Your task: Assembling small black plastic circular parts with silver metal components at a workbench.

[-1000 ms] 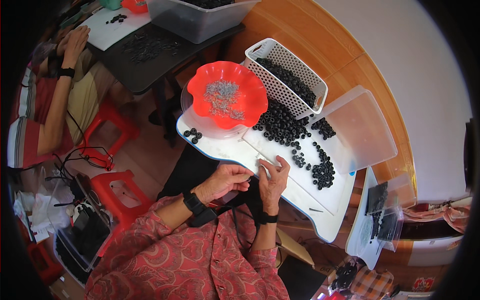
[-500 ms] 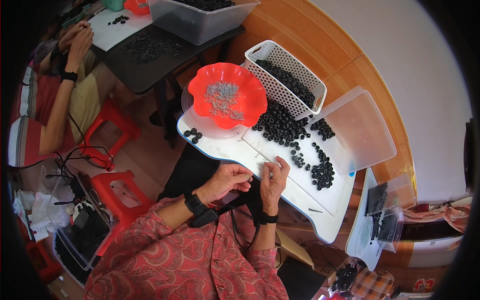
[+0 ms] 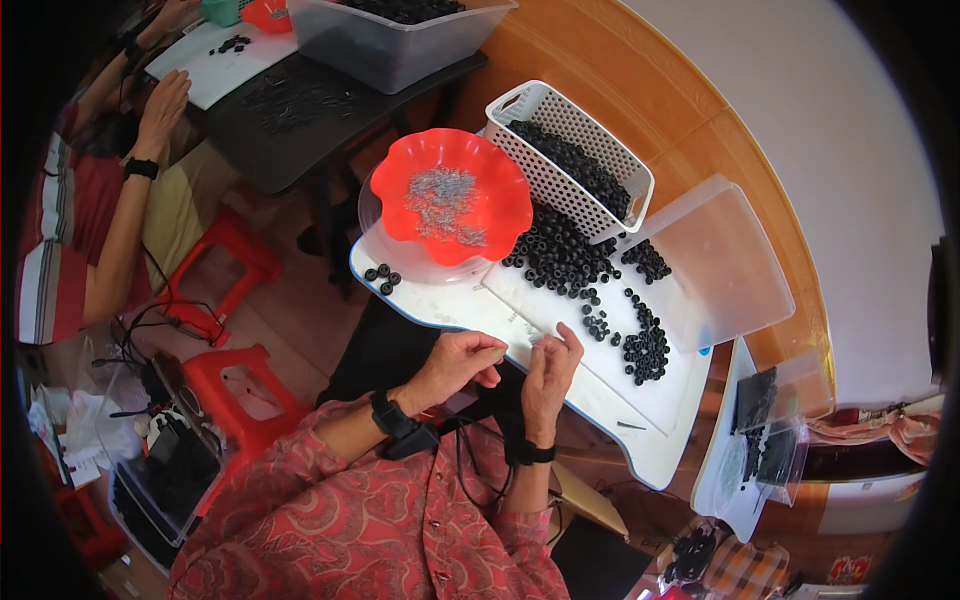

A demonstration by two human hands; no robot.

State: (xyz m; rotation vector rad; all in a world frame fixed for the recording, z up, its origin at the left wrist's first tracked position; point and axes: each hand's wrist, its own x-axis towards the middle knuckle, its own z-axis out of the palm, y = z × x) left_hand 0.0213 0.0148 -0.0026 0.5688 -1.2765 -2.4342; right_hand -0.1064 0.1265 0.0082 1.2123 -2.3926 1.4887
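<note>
Over the near edge of the white table (image 3: 430,300), my left hand (image 3: 452,368) is closed in a pinch, thumb against forefinger. Whatever sits between those fingertips is too small to make out. Close by on its right, my right hand (image 3: 550,378) is raised with bent fingers drawn toward the thumb; its fingertips are slightly blurred and any small piece there cannot be told. Beyond the hands, a red scalloped bowl (image 3: 400,215) holds many thin silvery metal bits. Small black ring-shaped parts (image 3: 560,250) lie heaped on a white board (image 3: 520,292).
A white perforated basket (image 3: 545,165) full of black parts stands behind the heap. Right of it leans a clear plastic tray (image 3: 740,260). A thin dark pointed piece (image 3: 631,426) lies near the right edge. Another person (image 3: 160,120) works at a black table (image 3: 260,150), left.
My hands stay close together over the table edge, with my right fingers drawn slightly in. The other person's hands have moved apart, one reaching farther back. The view has shifted slightly.
</note>
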